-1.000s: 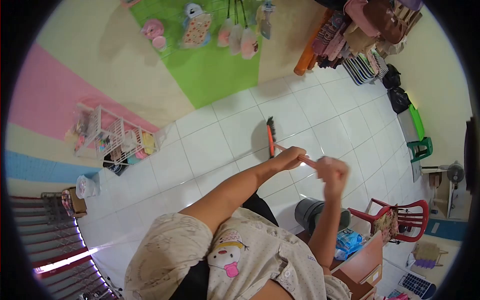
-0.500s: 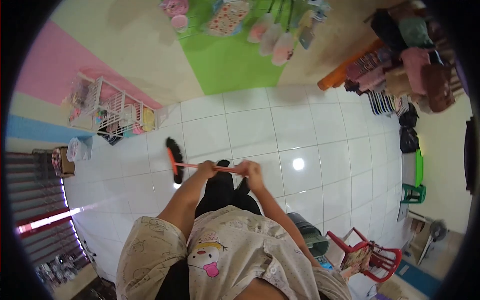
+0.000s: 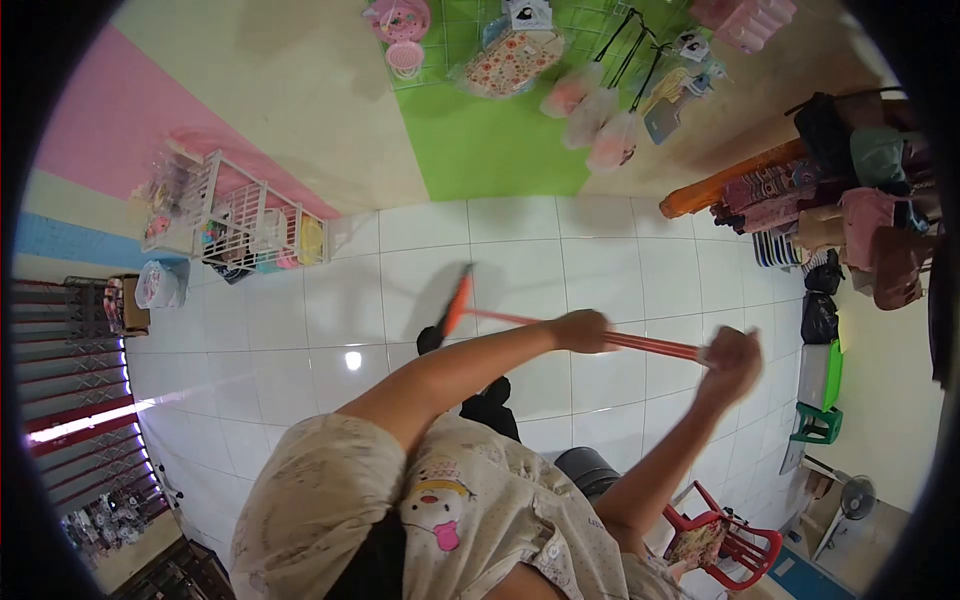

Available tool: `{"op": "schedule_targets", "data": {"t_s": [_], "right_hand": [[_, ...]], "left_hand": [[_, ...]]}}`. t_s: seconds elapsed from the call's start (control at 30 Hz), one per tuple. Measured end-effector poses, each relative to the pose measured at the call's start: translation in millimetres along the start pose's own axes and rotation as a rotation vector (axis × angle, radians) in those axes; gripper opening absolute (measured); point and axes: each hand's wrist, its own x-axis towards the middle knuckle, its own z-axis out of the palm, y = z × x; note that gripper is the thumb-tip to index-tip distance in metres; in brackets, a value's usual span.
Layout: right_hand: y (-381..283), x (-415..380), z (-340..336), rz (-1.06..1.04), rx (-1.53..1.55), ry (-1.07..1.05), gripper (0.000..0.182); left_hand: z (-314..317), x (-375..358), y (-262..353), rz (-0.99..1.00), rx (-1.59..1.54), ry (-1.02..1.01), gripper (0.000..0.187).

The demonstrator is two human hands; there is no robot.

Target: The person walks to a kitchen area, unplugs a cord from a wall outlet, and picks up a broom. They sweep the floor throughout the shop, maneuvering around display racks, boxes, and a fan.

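Observation:
A broom with a red and white striped handle stretches across the middle of the view. Its orange head with dark bristles is at the left end, blurred by motion, over the tiles near my dark-clad foot. My left hand is closed around the handle partway along. Farther right, my right hand grips the handle close to its end, fingers wrapped and slightly blurred.
White tiled floor spreads around me. A white wire rack stands at the left wall, bags hang at the right. Near my right side are a dark bin and a red chair; a green stool stands farther right.
Both hands have moved right with the broom, the right hand farther, so they are wider apart. The broom head has swung right, and the view has shifted slightly.

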Motion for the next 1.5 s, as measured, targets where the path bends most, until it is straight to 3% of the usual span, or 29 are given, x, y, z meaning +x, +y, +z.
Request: {"op": "schedule_targets", "data": {"t_s": [0.03, 0.13, 0.2, 0.4, 0.47, 0.5, 0.53, 0.57, 0.6, 0.63, 0.8, 0.9, 1.0, 1.1, 1.2, 1.3, 1.33, 1.4, 1.5], "right_hand": [[-20.4, -1.0, 6.1, -0.059, -0.026, 0.029, 0.044], [-20.8, -9.2, 34.3, -0.111, -0.159, 0.059, 0.045], [10.8, -15.2, 53.5, -0.059, -0.277, 0.040, 0.046], [71.8, -8.5, 82.7, 0.067, 0.015, -0.031, 0.043], [108.8, -17.8, 116.7, 0.133, 0.027, -0.126, 0.040], [123.9, -29.6, 148.7, 0.258, -0.018, -0.003, 0.039], [143.7, -38.1, 173.6, 0.167, 0.111, -0.336, 0.039], [132.3, -55.9, 222.1, 0.355, 0.002, -0.236, 0.040], [158.8, -66.4, 244.0, 0.333, 0.197, -0.428, 0.042], [163.3, -80.4, 278.2, 0.444, 0.235, -0.466, 0.043], [221.7, -192.2, 403.6, 0.544, 0.170, -0.875, 0.047], [233.4, -279.0, 447.3, 0.524, 0.104, -1.170, 0.045], [221.6, -332.4, 484.5, 0.486, -0.033, -1.381, 0.041], [185.3, -346.5, 521.6, 0.439, 0.019, -1.474, 0.033], [138.5, -333.7, 561.5, 0.461, 0.142, -1.553, 0.038], [84.0, -337.8, 624.7, 0.469, 0.183, -1.671, 0.046], [92.0, -344.3, 646.3, 0.529, 0.225, -1.773, 0.048], [115.4, -384.3, 672.3, 0.802, 0.175, -1.770, 0.048], [179.7, -451.4, 681.3, 1.206, -0.025, -1.834, 0.045]], "left_hand": [[10.0, 22.3, -2.9, 0.269, -0.036, 0.149, 0.039], [3.9, 72.2, -2.2, 0.035, -0.022, 0.037, 0.026], [8.3, 87.6, -28.7, -0.038, 0.012, 0.133, 0.023], [-14.2, 36.2, -121.0, 0.037, 0.158, 0.383, 0.021], [-25.8, -16.2, -178.4, 0.009, 0.163, 0.442, 0.019], [-43.3, -54.4, -194.0, -0.067, 0.231, 0.424, 0.019], [-61.5, -92.2, -205.4, -0.232, 0.244, 0.409, 0.018], [-71.2, -128.7, -227.3, -0.322, 0.299, 0.435, 0.019], [-82.5, -166.3, -245.8, -0.417, 0.273, 0.435, 0.022], [-97.3, -206.9, -247.7, -0.517, 0.191, 0.507, 0.025], [-110.8, -401.7, -286.3, -1.071, 0.206, 0.366, 0.022], [-88.9, -502.1, -285.7, -1.496, 0.377, 0.522, 0.022], [-74.2, -571.8, -276.5, -1.633, 0.105, 0.924, 0.024], [-70.5, -605.9, -256.2, -1.384, 0.287, 1.381, 0.028], [-93.2, -623.4, -197.4, -1.209, 0.234, 1.298, 0.025], [-89.0, -616.5, -150.6, -1.123, 0.097, 1.632, 0.020], [-83.1, -612.4, -143.2, -1.179, 0.040, 1.732, 0.022], [-65.8, -604.4, -142.8, -1.314, -0.083, 1.889, 0.024], [-3.3, -599.3, -189.3, -1.626, -0.329, 1.973, 0.031]]}}
